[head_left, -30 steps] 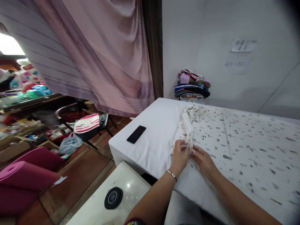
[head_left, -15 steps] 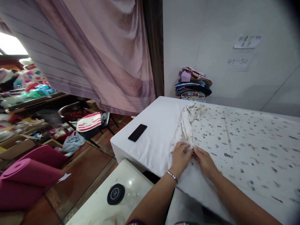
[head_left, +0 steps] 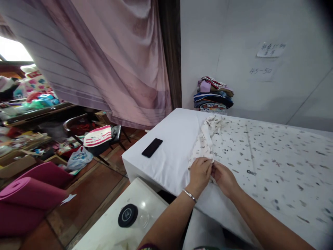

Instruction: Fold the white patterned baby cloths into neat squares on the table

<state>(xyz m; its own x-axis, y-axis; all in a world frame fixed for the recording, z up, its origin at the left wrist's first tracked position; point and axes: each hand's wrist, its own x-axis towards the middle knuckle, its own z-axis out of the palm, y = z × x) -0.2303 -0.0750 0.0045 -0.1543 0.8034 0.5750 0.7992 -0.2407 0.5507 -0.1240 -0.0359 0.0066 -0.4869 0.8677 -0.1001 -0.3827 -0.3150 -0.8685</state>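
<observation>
A large white cloth printed with small grey and brown motifs [head_left: 262, 156] is spread over the right part of the white-covered table [head_left: 177, 139]. Its left end is bunched and folded. At the near edge of that bunched end, my left hand [head_left: 200, 173] has its fingers closed on the fabric; a silver bracelet circles the wrist. My right hand [head_left: 225, 178] meets it from the right, with fingers curled round the same edge. The fingertips of both hands are partly hidden.
A black phone [head_left: 152, 148] lies left on the table. Folded clothes [head_left: 213, 95] are stacked behind. Nearer, a white side table [head_left: 104, 229] holds a round black object [head_left: 127, 215]. A chair [head_left: 97, 139] and a pink rolled mat [head_left: 28, 198] stand at left.
Both hands stay at the cloth's near edge. The right hand's fingers have curled in closer to the left hand, and the bunched fabric there has shifted slightly. The view has turned a little.
</observation>
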